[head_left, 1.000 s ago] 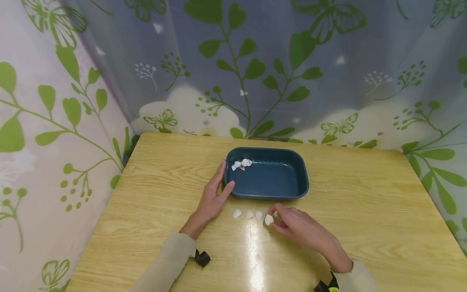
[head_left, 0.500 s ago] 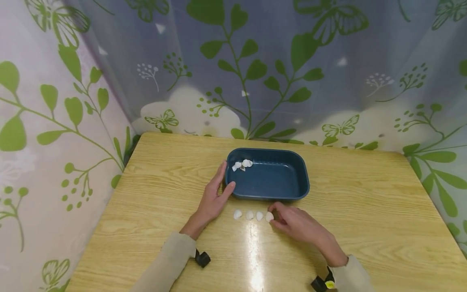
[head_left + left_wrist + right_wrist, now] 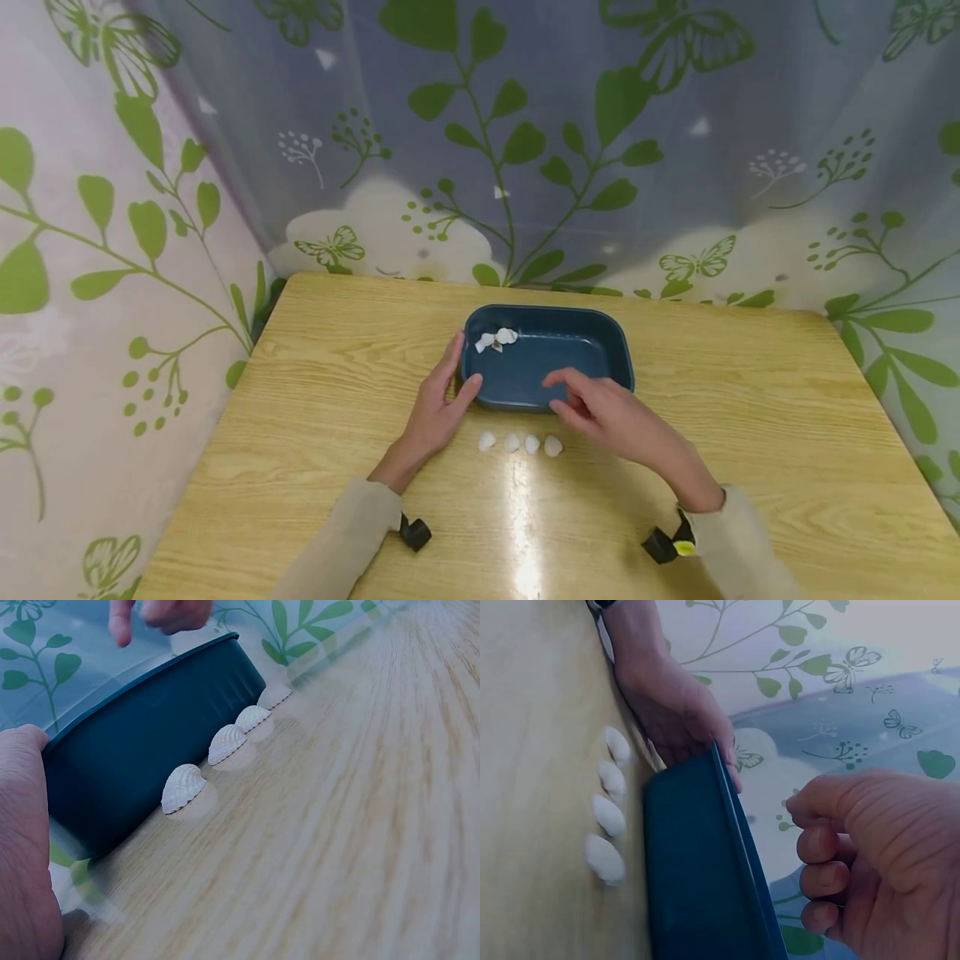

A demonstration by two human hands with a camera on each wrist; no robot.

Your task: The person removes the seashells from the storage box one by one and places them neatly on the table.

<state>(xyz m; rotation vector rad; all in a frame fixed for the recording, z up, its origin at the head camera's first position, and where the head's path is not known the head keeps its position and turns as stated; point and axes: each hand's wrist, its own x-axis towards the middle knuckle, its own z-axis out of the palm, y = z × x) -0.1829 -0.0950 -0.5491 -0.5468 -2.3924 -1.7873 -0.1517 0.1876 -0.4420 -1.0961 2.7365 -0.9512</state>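
Note:
Four-sided and dark blue, a deep plastic basin [image 3: 555, 358] stands on the table. My left hand [image 3: 437, 412] holds its left end, fingers along the outer wall and thumb over the near rim. My right hand [image 3: 611, 417] hovers above the basin's near right part, thumb and index finger apart, other fingers loosely bent, nothing between them. Ribbed white seashells lie in a row before the basin, from the leftmost shell [image 3: 487, 441] to the rightmost shell [image 3: 553, 446]; the left wrist view shows a near shell [image 3: 184, 788] resting rim down. More white shells [image 3: 497, 338] sit in the basin's far left corner.
The wooden table [image 3: 360, 333] reaches back to a patterned curtain [image 3: 420, 167] hung behind it and along the left side. A bright reflection runs down the wood between my forearms. Black wrist cameras [image 3: 414, 532] sit under both cuffs.
My right hand has set the rightmost shell down at the row's end, let go of it, and moved up and away over the basin. My left hand has stayed at the basin.

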